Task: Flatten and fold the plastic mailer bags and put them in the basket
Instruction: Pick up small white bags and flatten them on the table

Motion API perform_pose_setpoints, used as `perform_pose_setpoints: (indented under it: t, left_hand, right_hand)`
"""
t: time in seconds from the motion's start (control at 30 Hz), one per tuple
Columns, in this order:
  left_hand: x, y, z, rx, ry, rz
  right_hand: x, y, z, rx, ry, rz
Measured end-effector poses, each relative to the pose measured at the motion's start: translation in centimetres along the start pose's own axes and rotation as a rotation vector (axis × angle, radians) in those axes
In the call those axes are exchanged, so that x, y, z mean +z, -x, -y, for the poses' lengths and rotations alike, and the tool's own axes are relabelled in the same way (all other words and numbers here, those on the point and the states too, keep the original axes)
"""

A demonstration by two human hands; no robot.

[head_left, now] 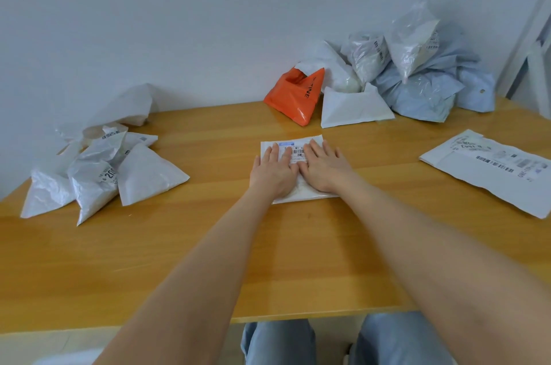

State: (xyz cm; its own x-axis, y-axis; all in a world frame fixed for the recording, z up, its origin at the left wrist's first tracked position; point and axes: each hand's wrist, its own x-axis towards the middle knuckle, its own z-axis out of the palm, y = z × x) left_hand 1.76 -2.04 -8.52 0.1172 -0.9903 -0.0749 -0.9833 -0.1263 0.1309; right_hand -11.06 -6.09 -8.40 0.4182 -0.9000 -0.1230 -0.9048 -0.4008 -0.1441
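A white mailer bag [293, 141] with a printed label lies flat in the middle of the wooden table [208, 245]. My left hand [272, 171] and my right hand [323, 168] lie side by side on it, palms down, fingers straight, pressing it against the table. Most of the bag's near half is hidden under the hands. No basket is in view.
Several white bags folded into triangles lie heaped at the left [98, 173]. At the back stand an orange bag [293, 97], a white folded bag [351, 109] and a pile of crumpled white and pale blue bags [417, 72]. A flat white mailer [492, 171] lies at the right edge.
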Motion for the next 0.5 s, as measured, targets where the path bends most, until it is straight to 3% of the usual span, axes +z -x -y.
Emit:
perform_pose_setpoints:
  t: [0.5]
  left_hand:
    - [-0.09, 0.01, -0.08, -0.004, 0.006, 0.000]
  right_hand:
    - [-0.40, 0.07, 0.15, 0.018, -0.001, 0.028]
